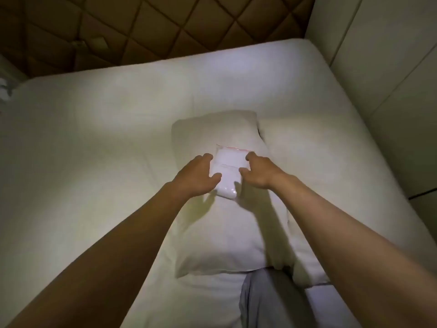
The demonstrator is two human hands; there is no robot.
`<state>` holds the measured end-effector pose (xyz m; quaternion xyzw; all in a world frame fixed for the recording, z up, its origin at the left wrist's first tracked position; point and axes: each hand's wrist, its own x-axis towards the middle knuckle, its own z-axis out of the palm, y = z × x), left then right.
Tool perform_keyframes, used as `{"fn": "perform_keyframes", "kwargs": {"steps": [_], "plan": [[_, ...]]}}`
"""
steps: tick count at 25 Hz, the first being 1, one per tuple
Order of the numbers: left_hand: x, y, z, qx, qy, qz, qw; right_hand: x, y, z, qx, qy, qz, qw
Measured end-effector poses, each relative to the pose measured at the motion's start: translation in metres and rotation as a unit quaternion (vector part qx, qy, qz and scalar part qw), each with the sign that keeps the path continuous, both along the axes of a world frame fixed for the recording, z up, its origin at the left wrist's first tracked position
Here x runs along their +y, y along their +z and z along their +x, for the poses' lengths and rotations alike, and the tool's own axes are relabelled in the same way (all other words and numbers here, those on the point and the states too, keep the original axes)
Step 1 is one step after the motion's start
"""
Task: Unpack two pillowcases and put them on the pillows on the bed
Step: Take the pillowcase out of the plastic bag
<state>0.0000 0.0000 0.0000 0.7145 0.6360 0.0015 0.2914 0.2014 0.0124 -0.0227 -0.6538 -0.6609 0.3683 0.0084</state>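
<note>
Centre frame, left hand point(197, 172) and right hand point(259, 172), fingers spread wide, flanking sealed packet point(229, 165) (contact unclear), on pillow point(220, 235), bed point(94, 138).

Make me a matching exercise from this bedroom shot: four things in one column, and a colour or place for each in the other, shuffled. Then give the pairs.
Things:
1. plastic packet
2. pillow
3. headboard
4. trouser leg

Descriptions:
a. brown, padded in diamonds
b. grey, at the bottom edge of the view
c. clear with a red strip, lying on top of the pillow
d. white, lying on the bed

Pairs: 1-c, 2-d, 3-a, 4-b
</note>
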Motion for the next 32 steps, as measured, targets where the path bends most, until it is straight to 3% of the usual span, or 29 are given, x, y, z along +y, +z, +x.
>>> {"fn": "perform_keyframes", "kwargs": {"steps": [8, 12, 17, 22, 24, 28, 30, 32], "plan": [[0.062, -0.099, 0.064, 0.120, 0.086, -0.069, 0.987, 0.058, -0.084, 0.008, 0.053, -0.045, -0.049, 0.996], [0.060, -0.135, 0.080, 0.221, 0.070, -0.012, 0.973, 0.056, -0.108, 0.006, 0.086, -0.069, -0.041, 0.993], [0.052, -0.142, 0.044, 0.181, -0.081, 0.140, 0.970, 0.065, -0.114, 0.026, 0.181, -0.202, -0.058, 0.961], [0.045, -0.122, 0.021, 0.171, -0.213, 0.113, 0.955, 0.049, -0.111, 0.028, 0.081, -0.175, -0.117, 0.974], [0.039, -0.118, 0.018, 0.183, -0.280, 0.113, 0.936, 0.044, -0.108, 0.029, 0.100, -0.166, -0.120, 0.974], [0.033, -0.117, 0.023, 0.193, -0.314, 0.102, 0.924, 0.032, -0.105, 0.036, 0.282, -0.295, -0.191, 0.893], [0.032, -0.109, 0.027, 0.162, -0.266, 0.034, 0.950, 0.027, -0.102, 0.043, 0.335, -0.340, -0.218, 0.851], [0.033, -0.090, 0.038, 0.072, -0.147, -0.026, 0.986, 0.023, -0.097, 0.048, 0.365, -0.337, -0.244, 0.833]]}}
